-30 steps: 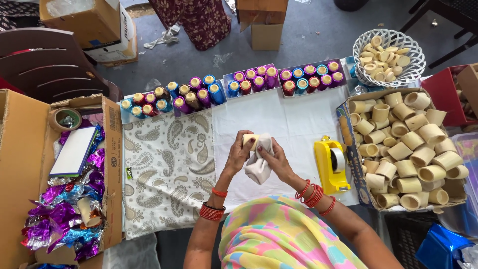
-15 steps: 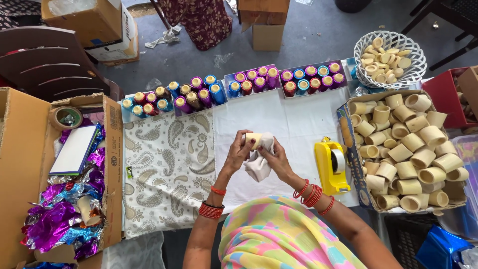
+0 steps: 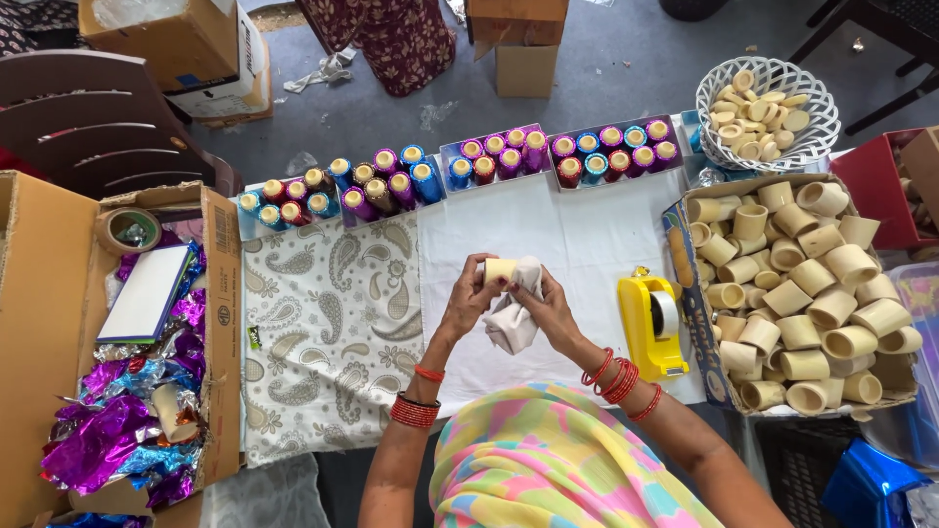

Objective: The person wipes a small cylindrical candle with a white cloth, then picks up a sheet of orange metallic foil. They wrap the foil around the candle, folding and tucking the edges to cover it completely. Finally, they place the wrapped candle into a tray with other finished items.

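My left hand (image 3: 468, 298) grips a short cream cylinder (image 3: 499, 270) by its left end, above the white cloth on the table (image 3: 587, 235). My right hand (image 3: 548, 311) holds a pale rag (image 3: 510, 321) pressed around the cylinder's right end; the rest of the rag hangs down between my hands. Both wrists wear red bangles.
A yellow tape dispenser (image 3: 648, 325) stands just right of my hands. A cardboard box of bare cream cylinders (image 3: 797, 293) is at right, a white basket of round caps (image 3: 766, 110) behind it. Foil-wrapped cylinders in trays (image 3: 460, 166) line the far edge. A box of foil sheets (image 3: 137, 391) sits at left.
The rag has shifted a little around the cylinder as my right hand turned; both hands stay in the same place above the white cloth.
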